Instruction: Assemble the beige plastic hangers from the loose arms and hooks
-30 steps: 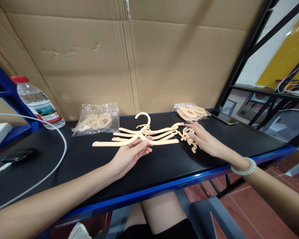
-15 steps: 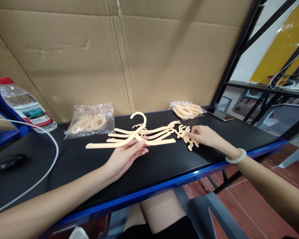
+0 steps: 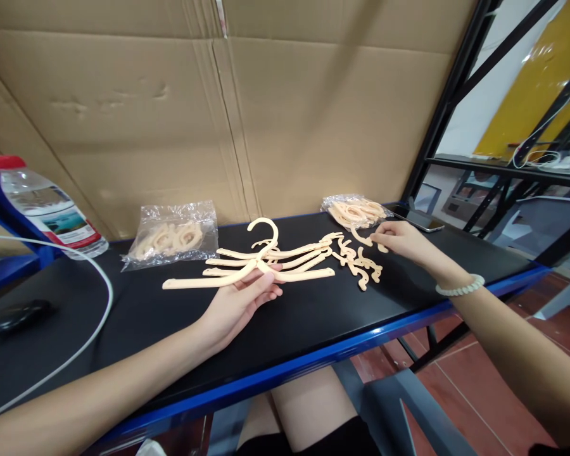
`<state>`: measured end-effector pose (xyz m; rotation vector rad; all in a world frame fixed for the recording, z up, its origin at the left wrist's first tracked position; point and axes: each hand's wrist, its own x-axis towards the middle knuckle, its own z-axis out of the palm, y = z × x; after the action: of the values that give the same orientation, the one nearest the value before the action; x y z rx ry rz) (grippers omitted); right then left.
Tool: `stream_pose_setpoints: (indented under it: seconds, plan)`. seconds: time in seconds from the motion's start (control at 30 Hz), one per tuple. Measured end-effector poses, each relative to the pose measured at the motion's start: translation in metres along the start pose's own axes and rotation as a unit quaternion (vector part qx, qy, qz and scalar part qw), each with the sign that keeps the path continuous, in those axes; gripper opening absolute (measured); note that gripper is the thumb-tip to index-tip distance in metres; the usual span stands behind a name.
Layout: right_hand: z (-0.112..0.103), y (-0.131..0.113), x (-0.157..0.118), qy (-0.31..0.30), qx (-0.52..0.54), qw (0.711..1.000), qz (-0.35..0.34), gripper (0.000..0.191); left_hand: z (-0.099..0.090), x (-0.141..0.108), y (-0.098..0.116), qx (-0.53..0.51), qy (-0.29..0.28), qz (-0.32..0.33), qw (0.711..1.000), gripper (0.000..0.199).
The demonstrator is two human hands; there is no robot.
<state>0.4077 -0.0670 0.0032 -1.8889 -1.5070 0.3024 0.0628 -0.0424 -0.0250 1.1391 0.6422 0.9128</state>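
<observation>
The left hand's (image 3: 243, 301) grip is closed on the middle of a cream hanger (image 3: 261, 256), hook towards twelve o'clock. Between two and three o'clock from it, the right hand's (image 3: 405, 244) grip pinches a small curved piece (image 3: 361, 238); loose pieces (image 3: 348, 254) lie at its eight o'clock on the tabletop (image 3: 308, 316).

No legible text; print on bottle label (image 3: 68, 223) too small.

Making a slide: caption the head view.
Left hand holds a cream plastic clothes hanger; right hand pinches a small cream curved piece.
</observation>
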Motion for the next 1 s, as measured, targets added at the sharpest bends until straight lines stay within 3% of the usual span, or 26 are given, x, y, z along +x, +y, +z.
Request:
stream_pose_setpoints:
  seconds: [0.1, 0.17, 0.23, 0.33, 0.5, 0.7, 0.87, 1.0]
  plan:
    - [-0.004, -0.009, -0.011, 0.041, 0.111, 0.993, -0.024, 0.024, 0.001, -0.001, 0.0, 0.002, 0.001, 0.006, 1.0, 0.024]
    - [0.001, -0.019, -0.021, 0.038, 0.26, 0.963, -0.055, 0.027, 0.002, -0.003, 0.0, 0.009, -0.001, 0.014, 1.0, 0.023]
    - [0.011, -0.029, -0.031, 0.002, 0.384, 0.92, -0.078, 0.032, 0.003, -0.006, 0.0, 0.027, -0.006, 0.027, 0.999, 0.019]
    - [0.03, -0.045, -0.043, -0.092, 0.477, 0.871, -0.067, 0.031, 0.003, -0.01, 0.0, 0.06, -0.008, 0.047, 0.997, 0.013]
    - [0.046, -0.061, -0.052, -0.215, 0.519, 0.827, -0.032, 0.029, 0.001, -0.012, 0.002, 0.067, 0.009, 0.057, 0.996, 0.014]
    - [0.055, -0.06, -0.053, -0.216, 0.544, 0.811, -0.006, 0.017, 0.002, -0.011, 0.003, 0.052, 0.034, 0.053, 0.997, 0.019]
    - [0.055, -0.06, -0.052, -0.3, 0.574, 0.76, 0.057, 0.019, -0.001, -0.01, 0.003, 0.043, 0.052, 0.052, 0.996, 0.019]
    - [0.051, -0.064, -0.053, -0.337, 0.569, 0.744, 0.1, 0.022, -0.001, -0.01, 0.002, 0.05, 0.055, 0.052, 0.996, 0.016]
